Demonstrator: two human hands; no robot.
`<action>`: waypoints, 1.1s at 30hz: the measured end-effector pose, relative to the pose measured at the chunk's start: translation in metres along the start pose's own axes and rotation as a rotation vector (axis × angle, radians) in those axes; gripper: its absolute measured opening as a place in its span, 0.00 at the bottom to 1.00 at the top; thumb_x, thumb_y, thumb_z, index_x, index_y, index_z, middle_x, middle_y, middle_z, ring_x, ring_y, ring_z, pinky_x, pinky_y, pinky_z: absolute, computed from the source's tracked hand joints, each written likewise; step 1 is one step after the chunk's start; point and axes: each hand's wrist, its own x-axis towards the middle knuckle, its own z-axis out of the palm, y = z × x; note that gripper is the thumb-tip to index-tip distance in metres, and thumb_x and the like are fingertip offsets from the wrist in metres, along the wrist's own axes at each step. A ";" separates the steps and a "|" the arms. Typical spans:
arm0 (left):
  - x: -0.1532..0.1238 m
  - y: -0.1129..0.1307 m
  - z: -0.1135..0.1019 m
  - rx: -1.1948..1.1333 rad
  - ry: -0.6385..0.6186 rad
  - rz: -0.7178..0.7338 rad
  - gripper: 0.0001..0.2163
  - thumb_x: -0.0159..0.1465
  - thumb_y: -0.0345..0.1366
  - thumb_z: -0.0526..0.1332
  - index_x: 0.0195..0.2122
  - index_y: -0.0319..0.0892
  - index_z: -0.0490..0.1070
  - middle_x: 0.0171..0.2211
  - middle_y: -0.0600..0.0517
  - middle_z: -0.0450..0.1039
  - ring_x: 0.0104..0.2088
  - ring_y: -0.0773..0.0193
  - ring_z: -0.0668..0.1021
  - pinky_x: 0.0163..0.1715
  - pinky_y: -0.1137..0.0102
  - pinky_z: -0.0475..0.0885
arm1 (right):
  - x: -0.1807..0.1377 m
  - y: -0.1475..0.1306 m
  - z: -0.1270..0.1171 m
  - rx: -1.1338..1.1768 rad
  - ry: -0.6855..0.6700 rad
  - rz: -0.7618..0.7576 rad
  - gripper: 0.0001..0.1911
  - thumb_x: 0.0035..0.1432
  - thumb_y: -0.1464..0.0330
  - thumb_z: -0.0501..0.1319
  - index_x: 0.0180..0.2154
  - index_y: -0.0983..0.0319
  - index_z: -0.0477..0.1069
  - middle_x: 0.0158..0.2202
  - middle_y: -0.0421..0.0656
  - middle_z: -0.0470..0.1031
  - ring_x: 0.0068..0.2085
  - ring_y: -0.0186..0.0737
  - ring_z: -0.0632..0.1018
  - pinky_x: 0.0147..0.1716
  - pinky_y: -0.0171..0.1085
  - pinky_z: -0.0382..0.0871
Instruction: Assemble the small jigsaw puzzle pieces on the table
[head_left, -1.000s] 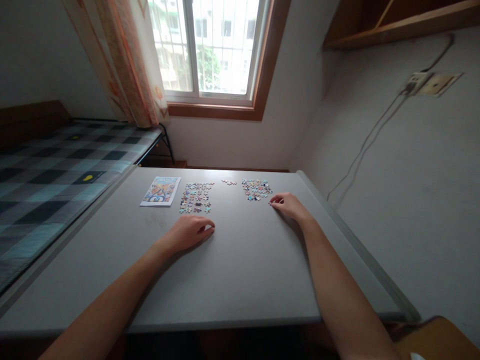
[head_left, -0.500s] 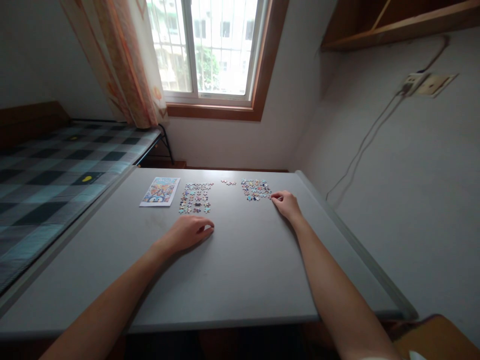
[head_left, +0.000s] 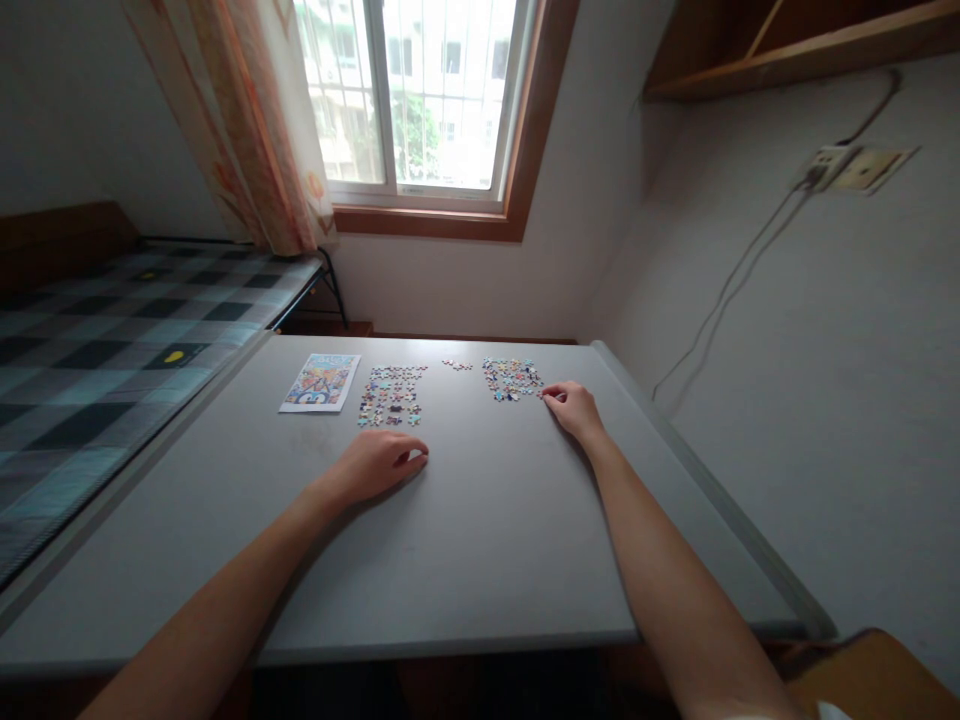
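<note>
"Logging directions with twelve toward the window (head_left: 450, 125). What has changed at the right hand (head_left: 576, 410)?"

"A small shift toward twelve over the last second. Its fingertips now meet a puzzle piece (head_left: 540, 394) at the four o'clock edge of the right cluster (head_left: 513, 381). Left hand (head_left: 375, 462) unchanged, resting on the bench (head_left: 487, 540) at six from the left group (head_left: 391, 397)."

"Meaning for the work?"

"My reading: the piece is being placed or adjusted against that edge. Neither is confirmed."

"Fingers?"

"Right: thumb and forefinger drawn nearly together at the piece; cannot tell whether it is pinched or only touched. Left: loosely curled, small gap, nothing visible in it."

"Orientation?"

"The piece is too small and partly covered; its pointing and long axis cannot be told. The right hand reaches toward about ten. The left group lies in rows running nine to three. A short string of pieces (head_left: 457, 365), between the groups near the far edge, also runs roughly nine to three. The picture sheet (head_left: 321, 384), at nine from the left group, slants seven to one in this view."
</note>
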 end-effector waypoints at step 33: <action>0.000 0.000 -0.001 -0.013 0.003 -0.002 0.13 0.64 0.42 0.53 0.40 0.48 0.76 0.26 0.54 0.73 0.26 0.69 0.71 0.29 0.75 0.61 | -0.001 0.000 -0.001 0.030 0.001 0.007 0.10 0.51 0.69 0.57 0.33 0.62 0.77 0.33 0.44 0.75 0.30 0.36 0.73 0.38 0.35 0.67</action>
